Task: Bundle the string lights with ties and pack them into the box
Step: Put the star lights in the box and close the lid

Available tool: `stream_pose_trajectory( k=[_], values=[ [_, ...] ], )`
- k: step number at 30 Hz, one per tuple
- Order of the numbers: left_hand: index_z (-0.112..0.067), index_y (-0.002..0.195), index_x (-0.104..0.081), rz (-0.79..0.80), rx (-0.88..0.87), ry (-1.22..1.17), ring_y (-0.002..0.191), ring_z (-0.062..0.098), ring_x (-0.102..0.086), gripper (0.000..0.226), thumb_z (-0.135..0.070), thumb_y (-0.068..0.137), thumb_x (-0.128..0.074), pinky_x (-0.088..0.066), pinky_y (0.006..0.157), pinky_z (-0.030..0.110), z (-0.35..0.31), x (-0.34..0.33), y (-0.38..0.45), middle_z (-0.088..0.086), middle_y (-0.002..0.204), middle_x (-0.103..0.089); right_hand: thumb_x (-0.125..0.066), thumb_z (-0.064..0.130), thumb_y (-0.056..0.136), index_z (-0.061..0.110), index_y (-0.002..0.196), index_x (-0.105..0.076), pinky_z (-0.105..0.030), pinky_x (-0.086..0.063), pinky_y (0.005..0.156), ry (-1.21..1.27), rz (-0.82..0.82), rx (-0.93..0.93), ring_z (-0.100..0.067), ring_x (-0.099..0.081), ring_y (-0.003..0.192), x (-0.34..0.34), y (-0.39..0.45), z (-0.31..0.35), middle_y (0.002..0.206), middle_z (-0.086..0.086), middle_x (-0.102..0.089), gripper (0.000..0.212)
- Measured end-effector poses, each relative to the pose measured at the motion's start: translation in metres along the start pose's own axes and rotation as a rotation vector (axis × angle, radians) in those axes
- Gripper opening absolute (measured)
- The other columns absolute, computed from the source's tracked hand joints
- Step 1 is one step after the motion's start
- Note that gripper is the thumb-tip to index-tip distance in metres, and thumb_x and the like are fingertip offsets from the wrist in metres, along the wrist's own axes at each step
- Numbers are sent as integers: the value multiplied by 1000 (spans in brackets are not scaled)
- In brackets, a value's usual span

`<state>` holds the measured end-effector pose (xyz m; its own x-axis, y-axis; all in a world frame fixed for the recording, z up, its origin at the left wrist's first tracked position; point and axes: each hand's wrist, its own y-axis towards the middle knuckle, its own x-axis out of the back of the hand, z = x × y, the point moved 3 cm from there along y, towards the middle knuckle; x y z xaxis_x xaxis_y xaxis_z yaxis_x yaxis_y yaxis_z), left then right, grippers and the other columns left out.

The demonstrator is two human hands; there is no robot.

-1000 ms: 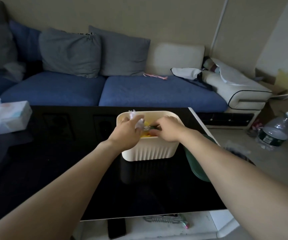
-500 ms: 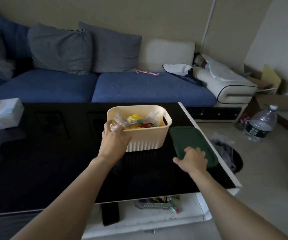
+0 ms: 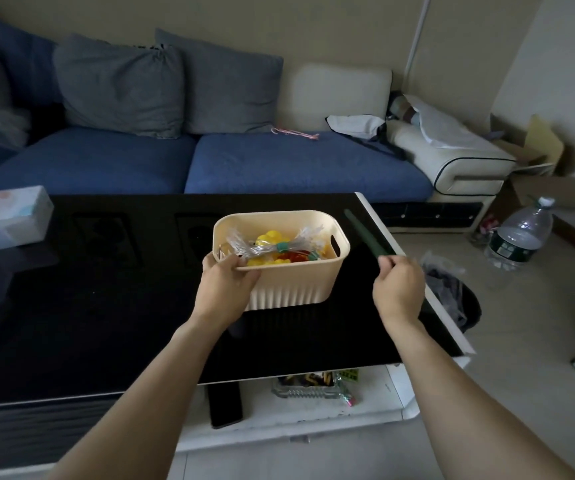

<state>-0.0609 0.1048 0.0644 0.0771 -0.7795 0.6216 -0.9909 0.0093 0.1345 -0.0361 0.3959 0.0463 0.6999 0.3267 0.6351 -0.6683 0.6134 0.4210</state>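
My left hand (image 3: 225, 287) gripped the box (image 3: 281, 261) rim to steady it on the worktop (image 3: 106, 306), bundled lights (image 3: 272, 245) inside, while my right hand (image 3: 398, 289) held the green lid (image 3: 365, 233) edge-up beside it, ready to close.

A glossy black table (image 3: 106, 306) carries the cream box (image 3: 300, 285) near its right edge and tissue packs (image 3: 9, 220) far left.

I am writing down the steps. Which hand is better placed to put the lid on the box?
The right hand: it already grips the green lid, tilted on edge beside the box. The left hand holds the box's near rim, steadying it.
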Motion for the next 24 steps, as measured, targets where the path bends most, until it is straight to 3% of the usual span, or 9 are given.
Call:
stream_pose_trajectory(
  k=[4, 7, 11, 14, 17, 19, 21, 24],
  values=[
    [-13, 108, -63, 45, 27, -16, 98, 15, -49, 23, -31, 92, -64, -38, 84, 24, -2, 0, -4, 8, 137, -37, -43, 22, 107, -9, 108, -65, -19, -25, 69, 222, -52, -100, -35, -58, 95, 15, 13, 26, 104, -23, -63, 38],
    [-16, 105, -64, 54, 66, -65, 98, 12, -47, 21, -29, 90, -63, -38, 79, 23, -4, 0, -4, 3, 137, -34, -45, 22, 107, -8, 102, -66, -17, -25, 67, 341, -58, -60, -31, -57, 90, 14, 13, 46, 97, -20, -64, 37],
    [-17, 113, -60, 20, 80, -201, 107, 14, -49, 27, -34, 92, -61, -38, 84, 25, -4, 1, -1, 1, 132, -38, -55, 10, 101, -6, 99, -69, -9, -30, 76, 358, -162, 277, -22, -57, 86, 20, 0, 79, 96, -20, -67, 21],
    [-17, 137, -40, -64, 135, -415, 113, 16, -51, 48, -37, 97, -57, -42, 90, 29, -2, 6, 2, -1, 130, -46, -55, 11, 99, -4, 101, -68, -5, -34, 88, 333, -78, 556, -19, -55, 93, 9, -11, 90, 100, -15, -65, 20],
    [-15, 152, -20, -92, 225, -645, 121, 16, -48, 64, -44, 101, -44, -39, 104, 33, 7, 10, 8, 1, 138, -46, -61, 9, 96, -2, 102, -68, -27, -47, 93, 265, 80, 706, -23, -57, 99, -14, -28, 77, 103, -12, -62, 15],
    [-20, 154, -17, -81, 253, -709, 128, 21, -48, 68, -52, 98, -40, -38, 112, 43, 13, 9, 11, 4, 143, -45, -64, 6, 95, -2, 104, -68, -38, -49, 94, 242, 131, 737, -24, -57, 101, -23, -34, 62, 105, -11, -62, 13],
    [-19, 155, -16, -73, 257, -687, 129, 20, -47, 68, -51, 100, -39, -37, 113, 45, 14, 8, 12, 2, 137, -47, -59, 12, 98, -1, 106, -68, -41, -46, 102, 238, 150, 751, -25, -58, 104, -24, -29, 51, 106, -10, -62, 18],
    [-13, 156, -14, -82, 218, -601, 126, 16, -45, 67, -47, 103, -37, -34, 110, 36, 11, 6, 10, 2, 136, -48, -54, 12, 100, 1, 109, -67, -39, -38, 112, 219, 214, 734, -24, -57, 108, -18, -22, 46, 110, -8, -62, 19]
  ],
)
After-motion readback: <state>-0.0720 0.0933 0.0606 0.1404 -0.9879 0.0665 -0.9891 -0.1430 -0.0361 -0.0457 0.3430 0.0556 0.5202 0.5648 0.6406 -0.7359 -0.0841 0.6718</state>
